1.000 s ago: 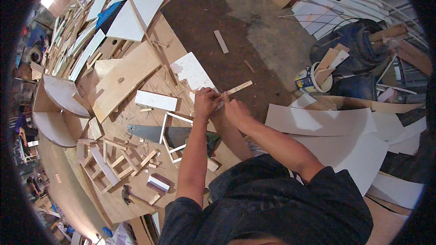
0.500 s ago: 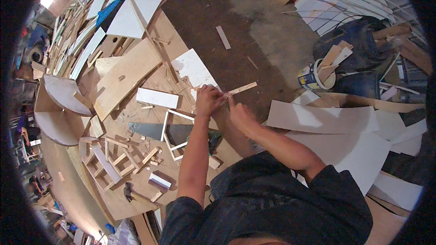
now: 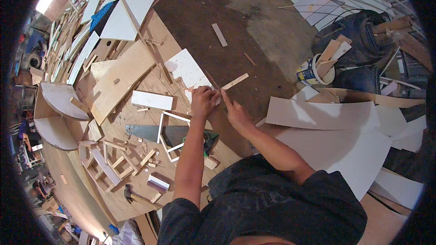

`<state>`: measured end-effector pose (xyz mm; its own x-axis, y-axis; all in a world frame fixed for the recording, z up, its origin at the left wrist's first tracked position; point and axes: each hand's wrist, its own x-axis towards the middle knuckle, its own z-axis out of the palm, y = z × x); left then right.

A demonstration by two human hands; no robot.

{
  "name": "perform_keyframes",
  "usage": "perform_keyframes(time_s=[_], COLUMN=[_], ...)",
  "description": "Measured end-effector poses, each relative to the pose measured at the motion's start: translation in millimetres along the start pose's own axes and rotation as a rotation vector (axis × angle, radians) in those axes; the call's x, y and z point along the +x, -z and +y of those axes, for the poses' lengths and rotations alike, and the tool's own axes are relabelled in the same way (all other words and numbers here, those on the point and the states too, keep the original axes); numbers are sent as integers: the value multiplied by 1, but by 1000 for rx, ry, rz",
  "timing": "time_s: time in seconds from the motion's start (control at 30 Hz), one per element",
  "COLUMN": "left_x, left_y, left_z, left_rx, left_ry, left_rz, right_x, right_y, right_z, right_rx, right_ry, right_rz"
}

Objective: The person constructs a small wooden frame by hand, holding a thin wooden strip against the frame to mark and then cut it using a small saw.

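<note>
My left hand is closed on a light wooden strip at the table edge, over a white chipped board. My right hand is closed just right of it at the strip, with a thin dark line, perhaps a blade, rising from its fingertips; I cannot make out what it holds. Below my left hand lie a handsaw and a white-edged open frame. A hammer lies near a small wooden lattice at lower left. A white block sits left of my hands.
Piled boards and strips cover the upper left, near curved plywood shelving. Beyond the table is the floor with scattered offcuts. A bucket of scraps, dark drums and large curved white sheets stand or lie at right.
Both hands appear slightly left in the view, as does the table. The wooden strip now angles up more steeply, and the thin dark line above my right fingertips shows more clearly.
</note>
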<state>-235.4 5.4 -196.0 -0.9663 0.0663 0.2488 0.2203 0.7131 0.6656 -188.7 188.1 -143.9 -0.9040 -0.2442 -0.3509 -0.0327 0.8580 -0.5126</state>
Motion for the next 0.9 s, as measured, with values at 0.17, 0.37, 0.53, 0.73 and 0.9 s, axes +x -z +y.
perform_keyframes(time_s=[0.17,0.37,0.53,0.73,0.9], left_x=[8,3,4,6,7], left_y=[-7,-7,-10,-8,-8], left_z=[5,-3,1,-1,5], left_rx=[-27,-26,-90,-59,-29], left_ry=[6,24,85,28,70], left_rz=[13,44,30,65,-7], right_x=[-4,8,6,8,12], right_y=[-27,-34,-32,-35,-34], right_z=[29,20,33,35,38], right_rx=[40,73,137,188,119], right_ry=[88,104,162,114,120], right_rz=[174,227,249,181,220])
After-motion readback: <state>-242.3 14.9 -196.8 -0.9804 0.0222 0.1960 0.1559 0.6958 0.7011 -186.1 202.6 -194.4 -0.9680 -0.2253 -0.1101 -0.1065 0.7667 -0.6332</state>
